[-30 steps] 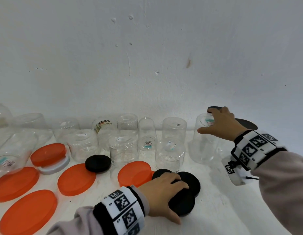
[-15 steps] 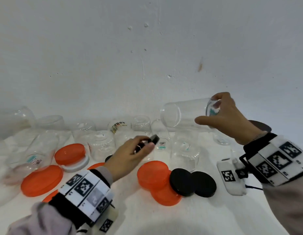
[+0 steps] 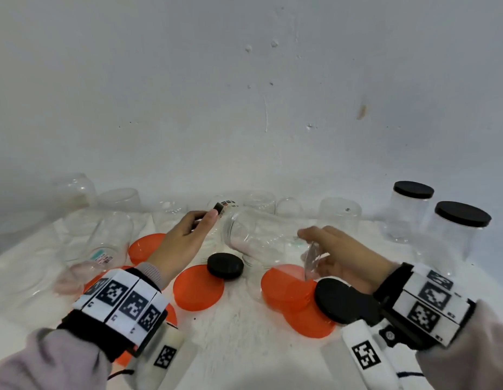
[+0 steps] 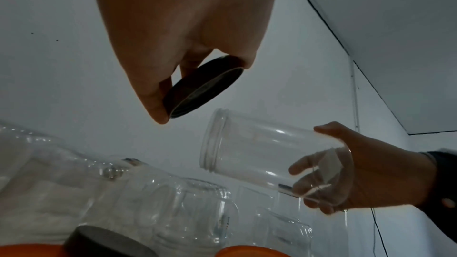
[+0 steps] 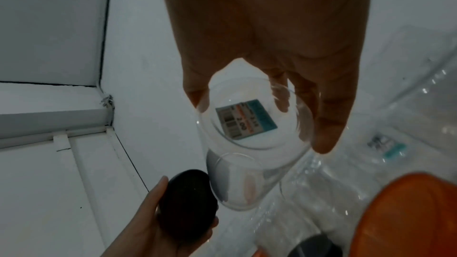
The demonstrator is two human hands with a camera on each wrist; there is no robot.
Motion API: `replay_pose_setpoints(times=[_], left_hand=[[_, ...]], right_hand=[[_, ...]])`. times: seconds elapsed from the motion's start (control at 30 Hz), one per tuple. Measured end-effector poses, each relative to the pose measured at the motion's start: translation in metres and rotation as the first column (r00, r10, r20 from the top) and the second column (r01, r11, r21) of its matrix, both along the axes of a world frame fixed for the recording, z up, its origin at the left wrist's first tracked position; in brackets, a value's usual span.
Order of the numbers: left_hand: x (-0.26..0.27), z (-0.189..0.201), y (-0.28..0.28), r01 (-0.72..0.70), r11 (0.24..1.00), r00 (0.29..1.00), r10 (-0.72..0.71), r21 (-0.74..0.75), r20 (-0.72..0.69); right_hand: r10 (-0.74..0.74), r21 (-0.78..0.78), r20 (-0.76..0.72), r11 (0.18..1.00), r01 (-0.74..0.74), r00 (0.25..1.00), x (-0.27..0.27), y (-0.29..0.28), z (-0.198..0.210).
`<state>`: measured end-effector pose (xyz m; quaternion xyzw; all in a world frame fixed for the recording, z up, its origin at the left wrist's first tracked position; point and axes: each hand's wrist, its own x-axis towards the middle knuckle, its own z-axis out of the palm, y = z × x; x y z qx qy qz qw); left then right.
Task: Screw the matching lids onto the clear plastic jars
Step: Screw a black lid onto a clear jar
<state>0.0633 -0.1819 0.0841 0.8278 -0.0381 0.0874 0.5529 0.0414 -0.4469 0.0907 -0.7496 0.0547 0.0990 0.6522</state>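
My right hand (image 3: 326,249) grips the base of a clear plastic jar (image 3: 258,237) held on its side above the table, its threaded mouth pointing left; the jar (image 4: 262,153) also shows in the left wrist view. A barcode sticker sits on the jar's bottom (image 5: 245,120). My left hand (image 3: 188,235) pinches a black lid (image 3: 218,208) by its rim, just left of the jar's mouth and apart from it. The black lid (image 4: 202,87) is tilted, its open side towards the jar. In the right wrist view the black lid (image 5: 188,202) lies against my left palm.
Several bare clear jars (image 3: 340,215) stand along the white wall. Two jars with black lids (image 3: 410,209) stand at the right. Orange lids (image 3: 198,288) and loose black lids (image 3: 225,266) lie on the white table (image 3: 244,347) under my hands.
My left hand picked a black lid off the table and raised it. My right hand lifted the jar from the right, tipped it sideways and brought it down towards the lid.
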Motion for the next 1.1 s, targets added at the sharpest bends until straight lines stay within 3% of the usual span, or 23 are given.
replay_pose_setpoints(times=[0.2, 0.33, 0.43, 0.53, 0.63, 0.87, 1.1], left_hand=[[0.000, 0.002, 0.014, -0.024, 0.999, 1.000, 0.024, 0.022, -0.016], [0.000, 0.002, 0.021, -0.013, 1.000, 1.000, 0.013, 0.011, -0.024], [0.001, 0.003, 0.023, -0.009, 1.000, 1.000, 0.010, 0.006, -0.023], [0.000, 0.005, 0.024, 0.015, 1.000, 0.999, -0.015, 0.011, -0.038], [0.000, 0.006, 0.024, 0.054, 0.998, 0.998, -0.053, 0.034, -0.036], [-0.005, 0.005, 0.018, 0.105, 0.994, 0.994, -0.104, 0.016, -0.009], [-0.009, 0.004, 0.013, 0.140, 0.988, 0.990, -0.139, 0.065, -0.017]], right_hand=[[0.189, 0.123, -0.174, 0.978, -0.170, 0.966, -0.003, 0.025, -0.019], [0.282, 0.034, -0.204, 0.959, -0.281, 0.937, -0.001, 0.044, -0.033], [0.289, -0.125, -0.167, 0.942, -0.311, 0.943, 0.004, 0.056, -0.042], [0.323, -0.347, -0.147, 0.868, -0.354, 0.935, 0.012, 0.063, -0.053], [0.393, -0.450, -0.152, 0.790, -0.418, 0.907, 0.018, 0.072, -0.061], [0.430, -0.525, -0.140, 0.732, -0.435, 0.892, 0.024, 0.084, -0.078], [0.441, -0.463, -0.091, 0.775, -0.430, 0.893, 0.028, 0.083, -0.079]])
